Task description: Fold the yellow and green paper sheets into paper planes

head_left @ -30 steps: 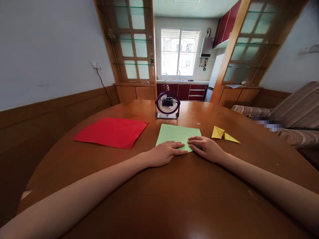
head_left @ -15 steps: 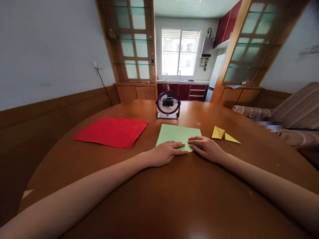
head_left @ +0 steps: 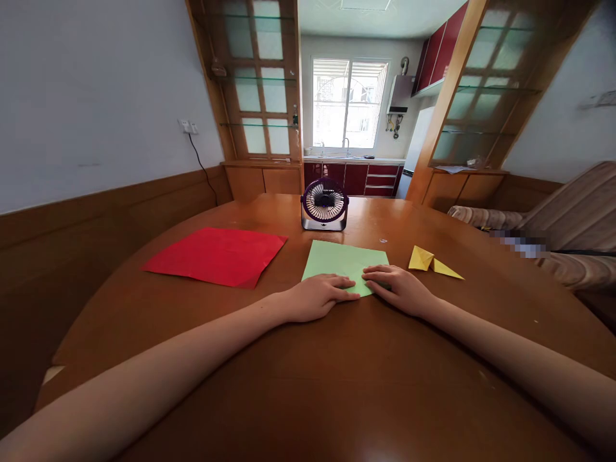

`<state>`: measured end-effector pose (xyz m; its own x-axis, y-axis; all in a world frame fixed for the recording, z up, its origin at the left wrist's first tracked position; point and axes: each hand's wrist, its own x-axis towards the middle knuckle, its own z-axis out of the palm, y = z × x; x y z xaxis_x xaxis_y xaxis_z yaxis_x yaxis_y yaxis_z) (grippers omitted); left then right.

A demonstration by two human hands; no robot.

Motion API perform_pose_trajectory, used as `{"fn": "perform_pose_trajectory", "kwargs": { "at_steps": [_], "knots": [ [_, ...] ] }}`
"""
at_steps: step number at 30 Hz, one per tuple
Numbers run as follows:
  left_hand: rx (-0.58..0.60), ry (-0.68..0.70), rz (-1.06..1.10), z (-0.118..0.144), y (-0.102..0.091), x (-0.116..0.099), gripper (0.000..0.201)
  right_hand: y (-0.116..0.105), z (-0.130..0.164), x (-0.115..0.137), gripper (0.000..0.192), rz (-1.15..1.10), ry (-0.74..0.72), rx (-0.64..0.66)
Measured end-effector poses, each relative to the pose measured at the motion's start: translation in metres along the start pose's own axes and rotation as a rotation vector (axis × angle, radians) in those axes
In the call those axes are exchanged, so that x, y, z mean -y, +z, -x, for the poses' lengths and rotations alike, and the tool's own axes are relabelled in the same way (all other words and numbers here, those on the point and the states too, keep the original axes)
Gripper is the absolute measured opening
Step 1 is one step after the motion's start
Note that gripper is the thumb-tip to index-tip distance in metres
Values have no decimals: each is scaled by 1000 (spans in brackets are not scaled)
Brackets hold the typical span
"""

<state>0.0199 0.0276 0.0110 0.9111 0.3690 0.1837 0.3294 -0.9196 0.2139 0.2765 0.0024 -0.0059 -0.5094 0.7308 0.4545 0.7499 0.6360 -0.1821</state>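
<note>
A light green sheet of paper (head_left: 337,258) lies flat on the table, with its near edge under both hands. My left hand (head_left: 317,296) rests palm down on its near left part, fingers stretched out to the right. From the other side, my right hand (head_left: 397,287) lies on the near right part, fingers extended and slightly bent. A small gap of green paper shows between the fingertips of the two hands. Neither hand grips anything. Beyond my right hand sits a folded yellow paper piece (head_left: 421,258) with a pointed tail.
A red paper sheet (head_left: 216,255) lies to the left on the brown wooden table (head_left: 308,391). A small dark purple fan (head_left: 324,202) stands behind the green sheet. A striped armchair (head_left: 572,212) is at the right, beyond the table edge.
My left fingertips have drawn back slightly to the left, so the gap between the hands is a little wider. The papers and the fan stay in place.
</note>
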Motion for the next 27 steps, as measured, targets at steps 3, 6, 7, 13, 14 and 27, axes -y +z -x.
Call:
{"fn": "perform_pose_trajectory", "kwargs": {
  "at_steps": [3, 6, 7, 13, 14, 27],
  "knots": [
    [35, -1, 6, 2, -6, -2, 49, -1, 0, 0, 28, -2, 1, 2],
    [49, 0, -15, 4, -10, -4, 46, -1, 0, 0, 29, -9, 2, 6],
    [50, 1, -24, 4, -10, -4, 46, -1, 0, 0, 29, -11, 0, 10],
    [49, 19, 5, 14, -12, -2, 46, -1, 1, -2, 28, -16, -14, 2],
    [48, 18, 18, 16, -13, -1, 47, -1, 1, -2, 28, -15, -15, 1],
    [105, -64, 72, 40, -30, 1, 46, -1, 0, 0, 28, -13, -28, 12]
  ]
}}
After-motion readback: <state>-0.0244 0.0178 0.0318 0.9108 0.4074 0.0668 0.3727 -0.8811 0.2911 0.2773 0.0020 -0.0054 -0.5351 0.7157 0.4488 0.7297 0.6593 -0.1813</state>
